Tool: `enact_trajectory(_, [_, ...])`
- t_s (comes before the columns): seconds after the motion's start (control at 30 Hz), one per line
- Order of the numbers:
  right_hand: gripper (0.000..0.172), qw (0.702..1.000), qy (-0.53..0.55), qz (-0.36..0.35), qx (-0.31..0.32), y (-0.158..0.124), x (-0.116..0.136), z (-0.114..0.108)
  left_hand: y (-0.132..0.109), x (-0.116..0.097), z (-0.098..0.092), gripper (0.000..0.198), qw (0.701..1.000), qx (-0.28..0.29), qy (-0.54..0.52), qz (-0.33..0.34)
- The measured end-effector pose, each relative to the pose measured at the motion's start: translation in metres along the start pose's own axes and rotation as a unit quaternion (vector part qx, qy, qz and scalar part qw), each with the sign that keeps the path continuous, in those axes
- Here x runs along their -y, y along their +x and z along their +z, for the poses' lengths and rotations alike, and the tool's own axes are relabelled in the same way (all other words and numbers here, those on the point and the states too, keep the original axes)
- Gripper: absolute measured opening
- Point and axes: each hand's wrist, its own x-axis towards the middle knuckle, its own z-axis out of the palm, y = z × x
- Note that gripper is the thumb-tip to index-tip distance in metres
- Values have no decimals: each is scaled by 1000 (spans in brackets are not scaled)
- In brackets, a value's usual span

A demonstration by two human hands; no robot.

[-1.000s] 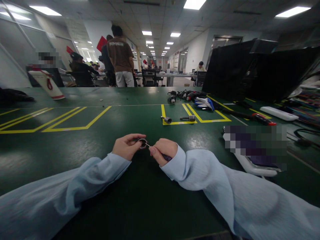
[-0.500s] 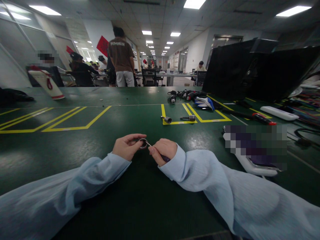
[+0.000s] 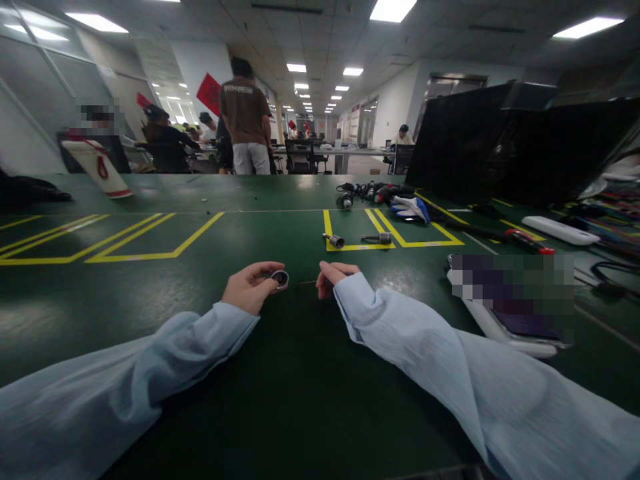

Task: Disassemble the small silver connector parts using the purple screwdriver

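My left hand [image 3: 249, 287] is closed, thumb and fingers pinching a small round metal part [image 3: 281, 278] with a silvery rim and a dark middle. To its right, my right hand [image 3: 334, 277] is closed around a slim screwdriver. The thin shaft [image 3: 307, 283] points left towards the round part, with a gap between them. Its handle is hidden inside the fingers. Beyond the hands, two metal socket-like pieces with shafts lie by the yellow tape: one socket piece [image 3: 336, 241] on the left, another [image 3: 383, 237] on the right.
Yellow tape outlines mark the green table [image 3: 280, 387]. A phone [image 3: 520, 307] rests on a white object at right. Farther back lie a blue-and-white glove [image 3: 410, 208], cables, a red-and-black tool [image 3: 529, 241] and black monitors [image 3: 460, 140]. A white cup-like container [image 3: 100, 167] stands back left.
My right hand has drawn back to the right and turned, taking the screwdriver's tip away from the round part. The left hand has tilted the part so its face shows more.
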Motion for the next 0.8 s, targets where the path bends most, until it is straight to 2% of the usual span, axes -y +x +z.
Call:
enact_trajectory(0.13, [41,1000,-2,8,8,0,-2,1,2,3,1,38,1000,8,-18,-2])
enact_trajectory(0.3, [41,1000,9,19,2,-1,-2,4,8,5,7,32,999,12,-51,0])
enact_trajectory(0.8, [41,1000,8,5,21,1,-3,7,9,5,9,32,998,38,-51,-17])
